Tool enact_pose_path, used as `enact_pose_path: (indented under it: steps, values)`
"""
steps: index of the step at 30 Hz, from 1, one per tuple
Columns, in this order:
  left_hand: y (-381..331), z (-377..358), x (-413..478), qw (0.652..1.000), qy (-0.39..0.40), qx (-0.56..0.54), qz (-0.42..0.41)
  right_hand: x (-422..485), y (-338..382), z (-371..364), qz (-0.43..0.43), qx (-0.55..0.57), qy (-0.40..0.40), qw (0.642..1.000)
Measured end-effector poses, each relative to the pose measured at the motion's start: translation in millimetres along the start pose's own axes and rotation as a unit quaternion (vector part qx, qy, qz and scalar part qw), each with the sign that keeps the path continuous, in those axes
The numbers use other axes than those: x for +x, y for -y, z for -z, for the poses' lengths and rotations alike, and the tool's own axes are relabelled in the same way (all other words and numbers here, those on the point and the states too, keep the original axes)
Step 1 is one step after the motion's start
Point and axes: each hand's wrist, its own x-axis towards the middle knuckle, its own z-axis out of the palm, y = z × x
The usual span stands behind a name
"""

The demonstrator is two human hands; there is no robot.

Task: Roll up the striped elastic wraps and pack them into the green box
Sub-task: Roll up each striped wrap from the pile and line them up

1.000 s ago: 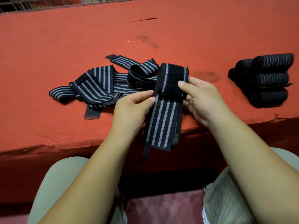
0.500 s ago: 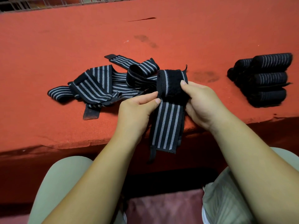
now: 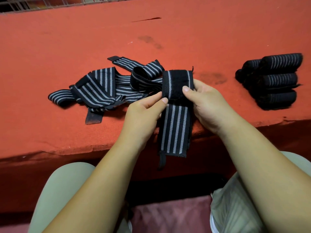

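Note:
A black wrap with grey stripes [image 3: 175, 126] hangs over the front edge of the red table [image 3: 50, 47]. Its upper end, a black fuzzy patch, is folded over. My left hand [image 3: 143, 115] pinches the fold's left edge between thumb and fingers. My right hand [image 3: 207, 105] pinches the right edge, thumb on top. A thin black loop dangles from the wrap's lower left corner. A tangle of unrolled striped wraps [image 3: 104, 88] lies on the table left of my hands. Several rolled wraps [image 3: 272, 81] are stacked at the right. No green box is in view.
The table's front edge runs just under my hands, with my knees in light trousers below it. A wire grid [image 3: 50, 2] lines the far left edge. Dark stains mark the cloth behind the wraps.
The wrap's upper end has been folded further down toward me, so the hanging tail is shorter. Both hands stayed at its edges, re-gripping slightly.

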Motion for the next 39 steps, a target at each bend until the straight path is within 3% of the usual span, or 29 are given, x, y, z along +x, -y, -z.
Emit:
enact_pose_path:
  steps: [7, 13, 21, 26, 35, 39]
  values:
    - [-2.7, 2.8, 3.4, 0.998, 0.038, 0.049, 0.015, -2.1, 0.0, -3.6, 0.035, -0.052, -0.013, 0.998]
    - [1.3, -3.1, 1.8, 0.999, 0.022, 0.023, 0.023, -4.9, 2.5, -6.4, 0.051, -0.097, 0.007, 0.994]
    - [3.3, 1.4, 4.3, 0.995, -0.044, -0.088, 0.0, -6.9, 14.5, 1.4, 0.014, -0.075, 0.054, 0.996]
    - [-2.5, 3.9, 2.6, 0.993, -0.014, -0.117, -0.007, -8.9, 15.4, 5.7, -0.001, -0.109, 0.084, 0.991]
    - [-1.8, 9.1, 3.0, 0.996, -0.033, -0.078, -0.026, -5.6, 8.7, 11.8, 0.007, -0.056, 0.068, 0.996]
    - [-0.6, 8.6, 1.5, 0.996, -0.056, -0.072, 0.023, -5.6, 7.0, 10.3, 0.026, -0.068, 0.049, 0.996]
